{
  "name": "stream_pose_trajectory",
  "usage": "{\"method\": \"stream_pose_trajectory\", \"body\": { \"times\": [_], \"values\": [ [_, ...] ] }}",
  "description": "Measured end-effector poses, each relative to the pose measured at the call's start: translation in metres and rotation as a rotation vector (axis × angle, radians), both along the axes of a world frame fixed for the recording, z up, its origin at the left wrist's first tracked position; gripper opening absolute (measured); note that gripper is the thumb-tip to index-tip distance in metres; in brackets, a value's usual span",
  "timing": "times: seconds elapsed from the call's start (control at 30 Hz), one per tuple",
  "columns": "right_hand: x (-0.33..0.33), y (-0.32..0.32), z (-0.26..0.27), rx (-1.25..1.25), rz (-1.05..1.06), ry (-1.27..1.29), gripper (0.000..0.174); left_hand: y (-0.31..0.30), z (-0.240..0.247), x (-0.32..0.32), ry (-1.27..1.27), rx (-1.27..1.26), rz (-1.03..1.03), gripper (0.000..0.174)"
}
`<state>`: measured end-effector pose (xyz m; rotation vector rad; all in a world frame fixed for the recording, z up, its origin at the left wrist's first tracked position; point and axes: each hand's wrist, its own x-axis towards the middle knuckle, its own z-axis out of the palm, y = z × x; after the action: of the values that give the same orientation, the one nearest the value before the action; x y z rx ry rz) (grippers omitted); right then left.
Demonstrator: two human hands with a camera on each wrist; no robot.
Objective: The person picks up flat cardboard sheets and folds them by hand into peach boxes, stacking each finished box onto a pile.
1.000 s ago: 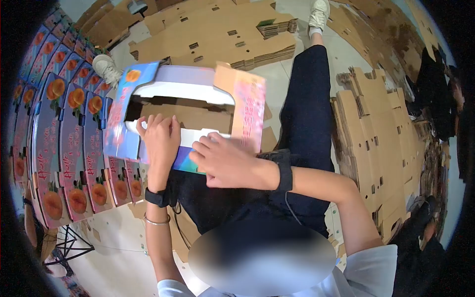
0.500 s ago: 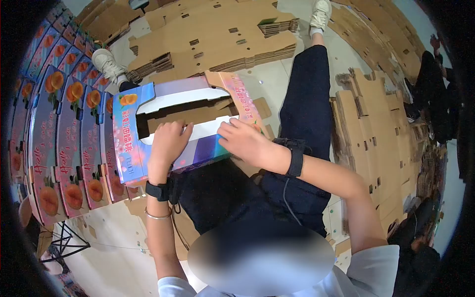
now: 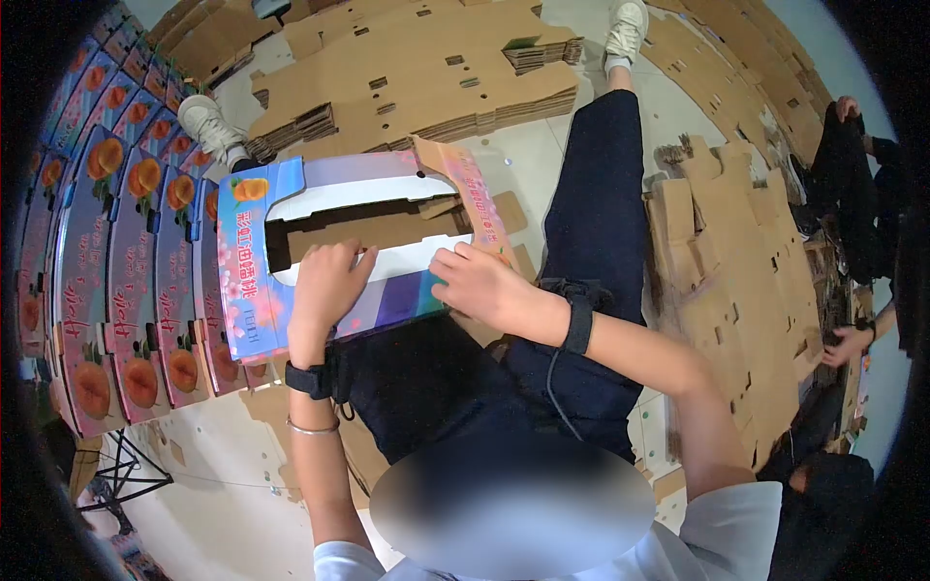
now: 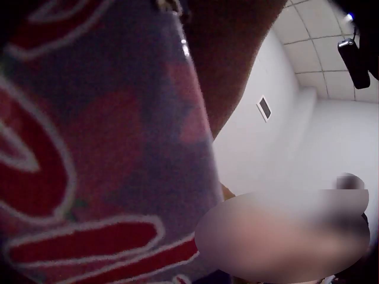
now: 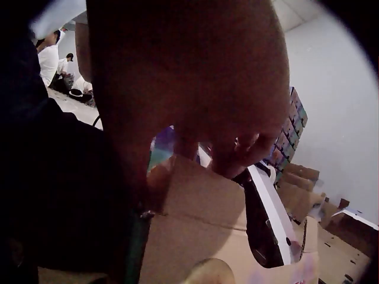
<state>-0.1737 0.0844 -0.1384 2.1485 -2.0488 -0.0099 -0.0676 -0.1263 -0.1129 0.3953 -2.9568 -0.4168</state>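
A printed cardboard fruit box [image 3: 254,315], blue at the left and pink at the right, lies across the lap with a large opening in its top. My left hand [image 3: 329,290] holds the near side, its fingertips over the opening's white inner edge. Farther right on that side, my right hand [image 3: 489,288] grips the near right corner with bent fingers. The right wrist view shows the right hand [image 5: 201,77] with fingers and thumb around a plain brown flap [image 5: 198,207]. In the left wrist view, the box's printed side [image 4: 106,136] fills the left half.
Finished fruit boxes [image 3: 136,281] stand stacked at the left. Flat cardboard sheets [image 3: 387,58] cover the floor ahead, and more piles [image 3: 727,290] lie to the right. The outstretched right leg [image 3: 601,184] borders the box. Another person's hand [image 3: 849,345] shows at the far right.
The box has come down from a tilted position and shifted slightly left and nearer. My right hand has slid rightward along its near side. In the last half second both hands barely moved.
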Motion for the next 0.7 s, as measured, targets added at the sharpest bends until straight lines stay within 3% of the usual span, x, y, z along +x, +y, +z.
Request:
{"method": "stream_pose_trajectory", "body": {
  "times": [0.43, 0.47, 0.53, 0.6, 0.63, 0.7],
  "values": [
    [-0.008, 0.008, 0.010, -0.072, 0.166, -0.377, 0.020, -0.004, 0.006, 0.000, -0.030, 0.117, 0.045, 0.025],
    [-0.014, 0.010, 0.008, -0.140, 0.117, -0.359, 0.024, -0.004, 0.006, 0.000, -0.030, 0.118, 0.045, 0.025],
    [-0.017, 0.011, 0.005, -0.207, 0.068, -0.340, 0.029, -0.006, 0.006, 0.000, 0.203, 0.095, -0.012, 0.017],
    [-0.018, 0.011, 0.013, -0.023, -0.060, -0.332, 0.047, -0.007, 0.011, 0.002, 0.296, 0.172, 0.005, 0.012],
    [-0.016, 0.010, 0.016, -0.023, -0.063, -0.331, 0.047, -0.007, 0.015, 0.003, 0.385, 0.252, 0.021, 0.008],
    [-0.010, 0.003, 0.020, -0.017, -0.080, -0.319, 0.069, -0.010, 0.020, 0.012, 0.423, 0.256, 0.048, 0.007]
  ]
}}
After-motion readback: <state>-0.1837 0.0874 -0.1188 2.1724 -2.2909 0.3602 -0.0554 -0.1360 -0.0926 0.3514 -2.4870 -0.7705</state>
